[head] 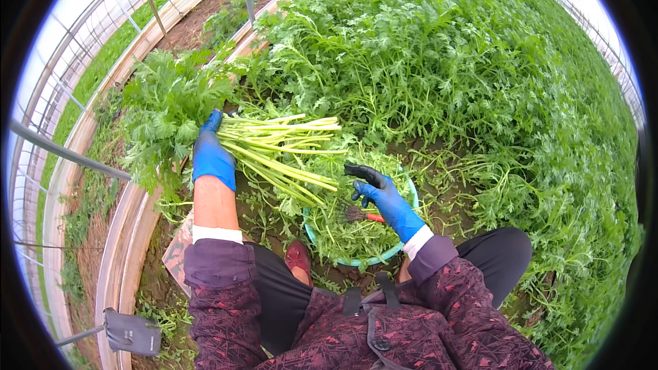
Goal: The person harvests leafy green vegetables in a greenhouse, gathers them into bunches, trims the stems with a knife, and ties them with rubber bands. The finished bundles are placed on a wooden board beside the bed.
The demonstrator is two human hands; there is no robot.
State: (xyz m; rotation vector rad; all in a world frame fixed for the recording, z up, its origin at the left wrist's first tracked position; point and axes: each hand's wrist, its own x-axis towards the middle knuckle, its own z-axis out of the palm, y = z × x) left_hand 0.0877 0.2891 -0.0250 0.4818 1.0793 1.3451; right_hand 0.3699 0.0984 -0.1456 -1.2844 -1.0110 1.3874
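Observation:
My left hand [212, 151], in a blue glove, grips a bunch of leafy greens [280, 146] around the stems. The bunch lies sideways, its leaves to the left and its pale cut stem ends pointing right. My right hand [385, 198], in a blue glove with dark-stained fingers, hovers over a turquoise basin [378, 258]. Its thumb and forefinger are apart with nothing between them; the other fingers are hidden. Just below it, a small fan-tined hand rake [354, 213] with a red handle rests on leafy trimmings [347, 241] in the basin. The handle's far end passes out of sight under the hand.
Dense feathery-leaved greens [437, 61] grow ahead and to the right. Cut plants lie on soil right of the basin. Left stand pale border boards [123, 252], metal poles [67, 154] and a grey pouch [132, 333]. My red shoe [299, 262] is beside the basin.

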